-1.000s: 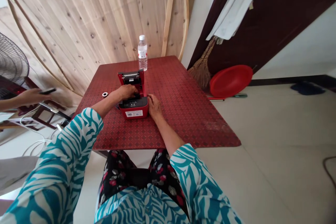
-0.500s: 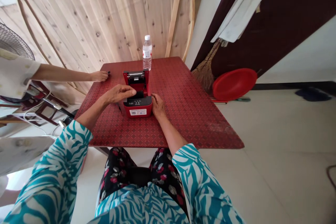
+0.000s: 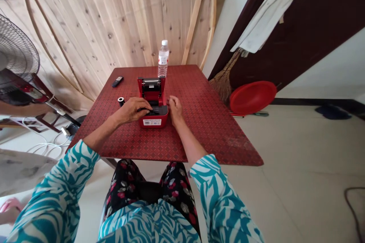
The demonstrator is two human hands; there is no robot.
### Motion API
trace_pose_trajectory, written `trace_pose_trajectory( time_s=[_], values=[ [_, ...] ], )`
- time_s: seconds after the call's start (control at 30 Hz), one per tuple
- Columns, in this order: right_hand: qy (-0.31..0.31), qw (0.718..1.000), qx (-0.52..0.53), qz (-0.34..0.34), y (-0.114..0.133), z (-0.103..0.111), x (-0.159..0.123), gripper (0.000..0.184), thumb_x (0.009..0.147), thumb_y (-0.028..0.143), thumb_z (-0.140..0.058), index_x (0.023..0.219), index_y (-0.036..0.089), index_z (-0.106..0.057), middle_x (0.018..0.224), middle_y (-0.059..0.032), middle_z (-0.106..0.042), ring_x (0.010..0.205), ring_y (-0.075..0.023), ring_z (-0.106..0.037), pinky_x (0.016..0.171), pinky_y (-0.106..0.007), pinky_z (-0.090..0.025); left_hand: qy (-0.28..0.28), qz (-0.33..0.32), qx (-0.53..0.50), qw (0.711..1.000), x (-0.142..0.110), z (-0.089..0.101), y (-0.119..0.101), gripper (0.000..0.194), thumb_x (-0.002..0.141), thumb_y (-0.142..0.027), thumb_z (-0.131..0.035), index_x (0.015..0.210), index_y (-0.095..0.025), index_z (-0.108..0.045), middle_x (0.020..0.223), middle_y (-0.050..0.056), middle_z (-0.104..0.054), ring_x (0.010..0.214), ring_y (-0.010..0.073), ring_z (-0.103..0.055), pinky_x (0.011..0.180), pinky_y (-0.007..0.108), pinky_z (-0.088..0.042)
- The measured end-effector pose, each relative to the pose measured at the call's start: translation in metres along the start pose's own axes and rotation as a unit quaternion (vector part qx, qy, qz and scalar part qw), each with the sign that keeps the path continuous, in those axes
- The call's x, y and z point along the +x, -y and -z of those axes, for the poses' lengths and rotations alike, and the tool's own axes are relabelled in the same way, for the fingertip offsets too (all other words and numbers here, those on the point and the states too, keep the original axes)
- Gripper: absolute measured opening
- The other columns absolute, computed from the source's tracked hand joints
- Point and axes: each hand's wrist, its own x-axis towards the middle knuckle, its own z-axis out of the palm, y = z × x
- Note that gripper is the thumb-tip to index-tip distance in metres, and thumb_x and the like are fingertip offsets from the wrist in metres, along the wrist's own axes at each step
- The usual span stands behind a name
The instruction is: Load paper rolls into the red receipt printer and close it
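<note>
One printer (image 3: 155, 122): red body, black top, white label on the front; upright on the table, in the middle of the frame, slightly left of centre.
Lid (image 3: 151, 85): raised at the back of the printer, with a metal bar across its inner side.
Left hand (image 3: 135, 110): reaches over the printer's left side, fingers bent, tips at the black top near the opening; whether they grip anything cannot be told.
Right hand (image 3: 175, 109): just beside the printer's right side, fingers curled inward; whether they are closed on anything or touch the casing cannot be told.
Roll (image 3: 121, 101): dark side, white ring on its top end, standing on the table left of the printer, near the left hand.
Remote (image 3: 117, 81): dark, lying near the table's upper left corner.
Bottle (image 3: 163, 60): clear with a white cap, upright behind the printer.
Table (image 3: 199, 121): red patterned top.
Fan (image 3: 17, 53): left edge of the frame.
Panel (image 3: 114, 15): knotted wood, upper left and centre of the frame.
Towel (image 3: 266, 21): white, hanging in the upper right.
Broom (image 3: 224, 78): below the towel.
Basin (image 3: 253, 97): red, right of the broom.
</note>
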Motion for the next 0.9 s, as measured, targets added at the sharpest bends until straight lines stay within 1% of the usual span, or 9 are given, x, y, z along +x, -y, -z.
trace_pose_trajectory(
  time_s=[0.1,0.17,0.23,0.3,0.4,0.57,0.67,0.8,0.9],
  values=[
    [0.006,0.999,0.035,0.018,0.020,-0.010,0.041,0.044,0.087,0.054,-0.048,0.120,0.027,-0.059,0.129,-0.0075,-0.063,0.119,-0.0214,-0.058,0.104,-0.046,-0.045,0.006,0.009,0.049,0.999,-0.006,0.000,-0.003,0.025,0.092,-0.032,-0.052,0.100,-0.020,-0.072,0.107,0.010,-0.074,0.103,0.0228,-0.066,0.097,0.041,-0.044],
    [0.034,0.997,0.044,0.052,0.037,-0.018,0.062,0.046,0.088,0.058,-0.047,0.120,0.027,-0.060,0.128,-0.0065,-0.064,0.120,-0.0209,-0.057,0.106,-0.044,-0.044,0.014,0.017,0.069,0.997,-0.009,0.001,-0.007,0.026,0.092,-0.036,-0.052,0.102,-0.020,-0.071,0.111,0.010,-0.073,0.107,0.0239,-0.065,0.100,0.043,-0.040],
    [0.071,0.993,0.032,0.084,0.051,-0.023,0.070,0.047,0.089,0.061,-0.045,0.114,0.026,-0.063,0.121,-0.0048,-0.068,0.115,-0.0201,-0.060,0.106,-0.042,-0.045,0.015,0.016,0.083,0.996,-0.011,0.001,-0.010,0.029,0.093,-0.040,-0.052,0.101,-0.019,-0.070,0.112,0.010,-0.073,0.108,0.0243,-0.064,0.102,0.043,-0.038],
    [0.086,0.991,0.012,0.104,0.059,-0.023,0.062,0.047,0.089,0.063,-0.043,0.107,0.026,-0.066,0.114,-0.0041,-0.070,0.110,-0.0196,-0.062,0.105,-0.041,-0.046,0.008,0.009,0.101,0.995,-0.014,0.000,-0.013,0.032,0.093,-0.044,-0.052,0.102,-0.019,-0.071,0.115,0.011,-0.072,0.108,0.0251,-0.062,0.103,0.045,-0.037],
    [0.082,0.989,-0.004,0.120,0.060,-0.013,0.034,0.051,0.090,0.064,-0.039,0.102,0.024,-0.067,0.111,-0.0061,-0.072,0.107,-0.0207,-0.064,0.102,-0.041,-0.048,-0.024,-0.004,0.133,0.991,-0.019,-0.004,-0.017,0.038,0.092,-0.049,-0.053,0.104,-0.019,-0.072,0.121,0.014,-0.067,0.113,0.0287,-0.057,0.104,0.049,-0.037],
    [0.112,0.974,-0.039,0.193,0.053,0.008,-0.012,0.054,0.091,0.066,-0.035,0.092,0.026,-0.071,0.114,-0.0065,-0.072,0.122,-0.0224,-0.060,0.112,-0.045,-0.041,-0.078,-0.012,0.156,0.985,-0.025,-0.008,-0.016,0.036,0.089,-0.049,-0.057,0.101,-0.020,-0.074,0.141,0.014,-0.054,0.137,0.0343,-0.039,0.112,0.054,-0.031],
    [0.125,0.967,-0.058,0.213,0.049,0.012,-0.027,0.055,0.092,0.067,-0.032,0.093,0.028,-0.071,0.121,-0.0047,-0.070,0.130,-0.0221,-0.055,0.116,-0.048,-0.037,-0.074,0.010,0.117,0.990,-0.029,-0.011,-0.009,0.033,0.092,-0.046,-0.054,0.105,-0.021,-0.072,0.142,0.013,-0.054,0.133,0.0305,-0.046,0.111,0.051,-0.034],
    [0.118,0.964,-0.053,0.232,0.044,0.011,-0.034,0.057,0.093,0.066,-0.029,0.100,0.028,-0.070,0.127,-0.0048,-0.067,0.134,-0.0218,-0.052,0.118,-0.050,-0.035,-0.123,0.061,0.065,0.988,-0.034,-0.015,0.003,0.038,0.098,-0.033,-0.037,0.122,-0.018,-0.061,0.134,0.015,-0.060,0.125,0.0229,-0.055,0.107,0.044,-0.039],
    [0.121,0.963,-0.053,0.235,0.041,0.011,-0.035,0.057,0.094,0.066,-0.027,0.101,0.029,-0.070,0.128,-0.0048,-0.067,0.134,-0.0224,-0.051,0.119,-0.051,-0.034,-0.107,0.073,0.088,0.988,-0.036,-0.017,0.007,0.037,0.094,-0.022,-0.034,0.115,-0.017,-0.065,0.128,0.014,-0.065,0.122,0.0221,-0.058,0.111,0.046,-0.035]
  ],
)
